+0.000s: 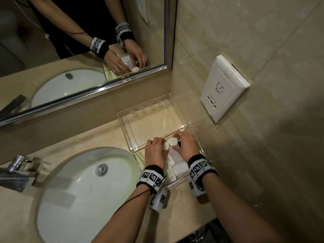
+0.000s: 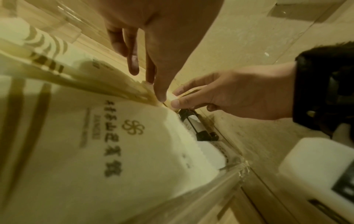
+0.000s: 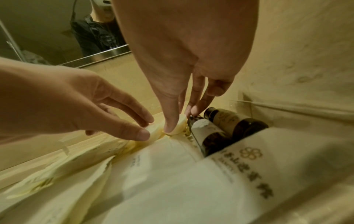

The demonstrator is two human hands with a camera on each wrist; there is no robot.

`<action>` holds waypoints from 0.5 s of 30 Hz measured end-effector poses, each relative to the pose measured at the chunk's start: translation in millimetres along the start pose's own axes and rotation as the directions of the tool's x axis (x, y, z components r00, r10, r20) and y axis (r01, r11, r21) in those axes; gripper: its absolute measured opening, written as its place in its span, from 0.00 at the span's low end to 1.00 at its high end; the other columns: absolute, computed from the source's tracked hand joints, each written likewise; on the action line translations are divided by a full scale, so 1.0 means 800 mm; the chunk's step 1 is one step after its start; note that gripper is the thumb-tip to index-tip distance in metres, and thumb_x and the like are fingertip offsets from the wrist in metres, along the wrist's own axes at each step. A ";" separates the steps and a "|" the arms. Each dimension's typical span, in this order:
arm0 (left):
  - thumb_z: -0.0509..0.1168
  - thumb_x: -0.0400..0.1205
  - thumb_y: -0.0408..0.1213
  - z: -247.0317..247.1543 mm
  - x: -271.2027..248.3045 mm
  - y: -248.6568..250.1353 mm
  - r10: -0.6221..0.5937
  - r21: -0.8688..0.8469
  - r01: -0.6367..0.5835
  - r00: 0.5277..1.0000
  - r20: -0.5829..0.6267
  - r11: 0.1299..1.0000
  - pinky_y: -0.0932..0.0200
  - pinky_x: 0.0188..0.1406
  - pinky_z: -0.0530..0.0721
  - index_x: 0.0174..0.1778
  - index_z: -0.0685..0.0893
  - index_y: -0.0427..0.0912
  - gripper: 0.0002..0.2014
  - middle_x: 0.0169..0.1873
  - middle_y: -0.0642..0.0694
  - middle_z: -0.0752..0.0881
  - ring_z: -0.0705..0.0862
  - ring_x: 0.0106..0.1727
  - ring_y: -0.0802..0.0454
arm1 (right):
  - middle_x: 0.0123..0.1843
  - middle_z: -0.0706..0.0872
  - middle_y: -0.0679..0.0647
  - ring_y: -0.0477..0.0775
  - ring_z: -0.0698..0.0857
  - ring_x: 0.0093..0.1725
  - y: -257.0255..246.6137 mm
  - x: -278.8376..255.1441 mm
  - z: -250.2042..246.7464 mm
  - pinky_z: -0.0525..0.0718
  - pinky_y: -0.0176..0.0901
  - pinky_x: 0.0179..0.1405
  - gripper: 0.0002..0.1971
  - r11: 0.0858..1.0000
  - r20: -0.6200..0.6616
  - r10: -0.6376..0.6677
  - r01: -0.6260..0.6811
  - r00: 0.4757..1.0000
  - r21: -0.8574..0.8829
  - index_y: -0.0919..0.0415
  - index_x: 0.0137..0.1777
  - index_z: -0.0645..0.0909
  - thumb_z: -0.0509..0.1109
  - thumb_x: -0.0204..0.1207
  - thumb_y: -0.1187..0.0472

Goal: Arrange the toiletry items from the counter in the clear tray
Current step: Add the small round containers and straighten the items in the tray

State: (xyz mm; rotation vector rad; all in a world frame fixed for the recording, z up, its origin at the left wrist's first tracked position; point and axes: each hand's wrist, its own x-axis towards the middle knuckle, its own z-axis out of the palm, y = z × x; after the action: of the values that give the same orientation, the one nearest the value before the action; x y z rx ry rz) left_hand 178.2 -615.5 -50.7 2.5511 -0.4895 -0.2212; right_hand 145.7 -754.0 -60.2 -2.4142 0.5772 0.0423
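The clear tray (image 1: 126, 132) stands on the counter against the right wall, and its far compartment holds nothing. In the near compartment lie white printed packets (image 1: 177, 160) (image 3: 172, 181) and two dark bottles (image 3: 206, 134) along the right wall. At the divider my left hand (image 1: 163, 144) pinches a round white soap (image 1: 165, 146) (image 3: 153, 133). Right beside it, my right hand (image 1: 176, 139) pinches a second round white soap (image 1: 173, 141) (image 3: 180, 123) between thumb and fingers. The two soaps sit side by side, almost touching. The left wrist view shows both hands meeting over the packets (image 2: 114, 144).
A white sink basin (image 1: 84, 186) lies left of the tray, with a chrome faucet (image 1: 19, 172) at the far left. The mirror (image 1: 78, 41) runs along the back. A white wall socket (image 1: 222, 88) sits on the tiled right wall above the tray.
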 end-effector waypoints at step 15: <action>0.76 0.70 0.32 -0.046 -0.046 -0.082 0.045 -0.037 -0.042 0.994 0.097 0.998 0.57 0.67 0.74 0.59 0.85 0.44 0.20 0.58 0.49 0.83 0.76 0.63 0.48 | 0.43 0.84 0.46 0.43 0.82 0.40 -0.017 -0.061 0.004 0.83 0.33 0.42 0.12 0.962 0.146 -0.005 -0.035 0.989 0.271 0.52 0.49 0.82 0.81 0.70 0.61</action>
State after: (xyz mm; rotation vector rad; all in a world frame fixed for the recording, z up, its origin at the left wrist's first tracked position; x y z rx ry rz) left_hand 173.2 -532.0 -51.8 2.5019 -0.5730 -0.3367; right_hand 107.5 -723.6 -46.1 -2.1186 0.4995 0.1357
